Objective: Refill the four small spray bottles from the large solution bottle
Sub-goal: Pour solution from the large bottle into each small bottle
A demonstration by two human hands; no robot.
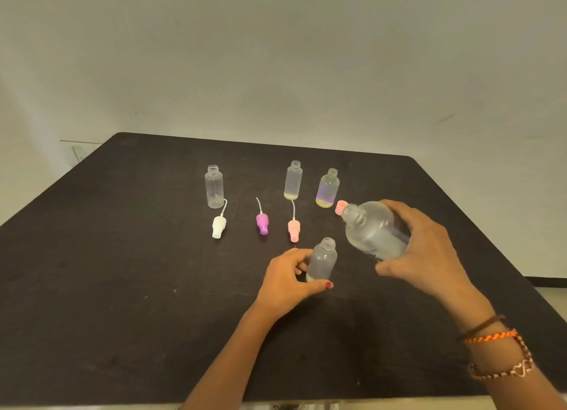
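Note:
My right hand (429,250) grips the large clear solution bottle (372,230), uncapped and tilted with its mouth up-left. My left hand (287,279) holds a small open bottle (322,261) upright on the black table (122,271), just below and left of the large bottle's mouth. Three other small open bottles stand at the back: a clear one (214,186), a frosted one (293,180) and a short one (327,188) with yellowish liquid at its bottom.
Three spray heads with dip tubes lie in a row: white (219,225), purple (262,222), pink (293,229). A pink cap (340,207) lies beside the large bottle's mouth. A pale wall stands behind the table.

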